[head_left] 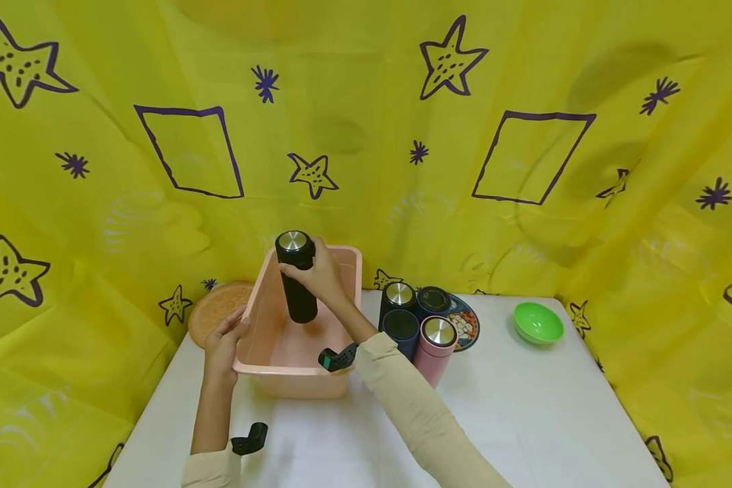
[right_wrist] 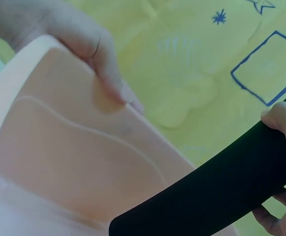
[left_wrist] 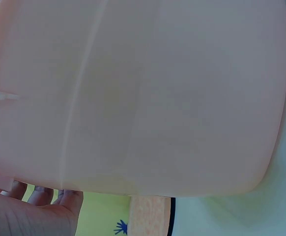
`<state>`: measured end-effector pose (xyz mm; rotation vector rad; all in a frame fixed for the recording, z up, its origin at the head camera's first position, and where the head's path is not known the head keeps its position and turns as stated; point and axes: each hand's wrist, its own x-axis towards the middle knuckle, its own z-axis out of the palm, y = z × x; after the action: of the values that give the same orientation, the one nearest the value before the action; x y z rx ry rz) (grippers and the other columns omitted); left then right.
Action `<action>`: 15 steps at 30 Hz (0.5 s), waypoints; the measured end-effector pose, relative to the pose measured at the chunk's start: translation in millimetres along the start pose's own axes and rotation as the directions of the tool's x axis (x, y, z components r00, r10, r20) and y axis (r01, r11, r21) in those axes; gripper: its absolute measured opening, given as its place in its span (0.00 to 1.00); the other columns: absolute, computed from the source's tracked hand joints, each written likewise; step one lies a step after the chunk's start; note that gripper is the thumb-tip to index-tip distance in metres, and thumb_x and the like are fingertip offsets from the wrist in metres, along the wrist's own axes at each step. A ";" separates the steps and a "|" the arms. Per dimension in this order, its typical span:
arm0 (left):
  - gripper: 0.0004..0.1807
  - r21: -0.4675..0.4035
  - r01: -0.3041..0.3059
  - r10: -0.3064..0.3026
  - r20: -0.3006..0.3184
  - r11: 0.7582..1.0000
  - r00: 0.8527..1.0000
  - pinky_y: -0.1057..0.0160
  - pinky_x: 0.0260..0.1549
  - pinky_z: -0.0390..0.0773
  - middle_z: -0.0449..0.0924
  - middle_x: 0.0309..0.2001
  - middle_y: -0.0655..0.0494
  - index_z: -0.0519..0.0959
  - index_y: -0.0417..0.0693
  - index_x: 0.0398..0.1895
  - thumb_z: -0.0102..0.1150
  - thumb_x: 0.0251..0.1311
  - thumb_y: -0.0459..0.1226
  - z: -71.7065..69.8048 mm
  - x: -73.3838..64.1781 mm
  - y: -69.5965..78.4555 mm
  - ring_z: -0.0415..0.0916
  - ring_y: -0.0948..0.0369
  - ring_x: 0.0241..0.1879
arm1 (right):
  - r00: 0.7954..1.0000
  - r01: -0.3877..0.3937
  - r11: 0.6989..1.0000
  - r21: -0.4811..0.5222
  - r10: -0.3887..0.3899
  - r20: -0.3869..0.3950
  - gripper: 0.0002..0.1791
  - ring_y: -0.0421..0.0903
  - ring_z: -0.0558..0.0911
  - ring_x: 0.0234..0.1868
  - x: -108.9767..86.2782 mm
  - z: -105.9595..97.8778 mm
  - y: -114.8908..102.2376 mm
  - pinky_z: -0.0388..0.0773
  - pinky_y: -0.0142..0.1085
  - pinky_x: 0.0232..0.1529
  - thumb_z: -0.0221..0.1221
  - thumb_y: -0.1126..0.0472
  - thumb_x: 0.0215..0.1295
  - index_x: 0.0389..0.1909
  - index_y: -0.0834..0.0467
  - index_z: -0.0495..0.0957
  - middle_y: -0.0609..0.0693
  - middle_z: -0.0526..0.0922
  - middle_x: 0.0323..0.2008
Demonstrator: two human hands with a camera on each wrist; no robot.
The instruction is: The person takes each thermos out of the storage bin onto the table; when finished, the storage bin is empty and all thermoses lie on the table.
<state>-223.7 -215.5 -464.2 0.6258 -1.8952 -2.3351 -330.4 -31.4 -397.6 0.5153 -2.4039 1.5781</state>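
Observation:
My right hand [head_left: 322,276] grips a black thermos bottle [head_left: 299,291] with a silver-topped lid near its upper end. The bottle is slightly tilted above the inside of a pink plastic basin [head_left: 289,371]; in the right wrist view its dark body [right_wrist: 207,172] crosses in front of the basin wall. On the left side, my left hand [head_left: 221,344] holds the basin by its rim. The left wrist view is mostly filled by the basin's outer wall [left_wrist: 182,98], with the left fingers at its edge.
Right of the basin stand several more bottles: a black one [head_left: 399,294], dark blue ones [head_left: 400,325] and a pink one [head_left: 434,352]. Behind them lies a patterned plate [head_left: 467,324]. A green bowl [head_left: 538,322] sits farther right, and a round tan board [head_left: 210,312] lies behind the basin's left side.

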 end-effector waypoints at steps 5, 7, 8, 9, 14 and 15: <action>0.29 -0.005 -0.004 0.004 0.000 1.000 1.000 0.70 0.49 0.75 0.75 0.46 0.72 0.66 0.49 0.71 0.57 0.68 0.41 0.4 -0.5 -1.0 0.71 0.68 0.50 | 1.000 -0.016 0.999 0.043 0.015 0.007 0.39 0.50 0.78 0.57 -2.6 -7.1 -7.8 0.78 0.45 0.56 0.71 0.51 0.53 0.63 0.60 0.68 0.55 0.78 0.56; 0.29 -0.008 -0.009 0.008 -0.005 1.000 1.000 0.71 0.48 0.75 0.76 0.45 0.73 0.66 0.49 0.71 0.57 0.68 0.40 0.6 -0.4 -1.1 0.71 0.68 0.50 | 1.000 -0.018 0.999 0.051 0.018 0.012 0.39 0.51 0.78 0.57 -3.6 -10.5 -12.2 0.78 0.46 0.56 0.71 0.50 0.53 0.62 0.59 0.68 0.55 0.78 0.56; 0.29 -0.006 -0.009 0.009 -0.007 1.000 1.000 0.71 0.48 0.75 0.76 0.44 0.73 0.67 0.49 0.71 0.57 0.68 0.40 0.7 -0.6 -0.9 0.71 0.69 0.49 | 1.000 -0.018 0.998 0.054 0.017 0.014 0.39 0.51 0.78 0.57 -4.1 -12.0 -14.2 0.78 0.46 0.55 0.71 0.50 0.53 0.62 0.59 0.68 0.55 0.78 0.56; 0.29 -0.005 -0.009 0.009 -0.010 1.000 1.000 0.71 0.48 0.75 0.76 0.44 0.73 0.67 0.50 0.71 0.57 0.68 0.41 0.7 -0.8 -0.8 0.71 0.69 0.49 | 1.000 -0.016 0.998 0.058 0.015 0.017 0.39 0.51 0.78 0.57 -4.6 -13.6 -16.2 0.78 0.46 0.55 0.72 0.50 0.52 0.62 0.59 0.68 0.55 0.78 0.56; 0.29 -0.003 -0.004 0.004 -0.005 1.000 1.000 0.71 0.49 0.75 0.74 0.48 0.71 0.66 0.51 0.71 0.57 0.68 0.42 0.6 -1.9 -0.8 0.70 0.68 0.51 | 0.999 0.005 0.998 0.060 -0.007 0.032 0.38 0.53 0.80 0.56 -7.7 -20.7 -24.0 0.80 0.45 0.52 0.72 0.50 0.52 0.62 0.59 0.69 0.55 0.79 0.55; 0.29 -0.008 -0.003 0.003 -0.005 1.000 1.000 0.71 0.48 0.75 0.74 0.49 0.71 0.66 0.51 0.71 0.58 0.67 0.42 0.7 -2.1 -0.9 0.70 0.68 0.52 | 0.999 0.012 0.998 0.059 -0.014 0.034 0.38 0.53 0.80 0.55 -8.4 -22.1 -25.2 0.80 0.45 0.51 0.72 0.50 0.52 0.62 0.58 0.69 0.54 0.79 0.55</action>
<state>-221.9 -214.0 -464.4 0.6269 -1.8822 -2.3362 -312.7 -18.8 -370.7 0.5728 -2.3800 1.6525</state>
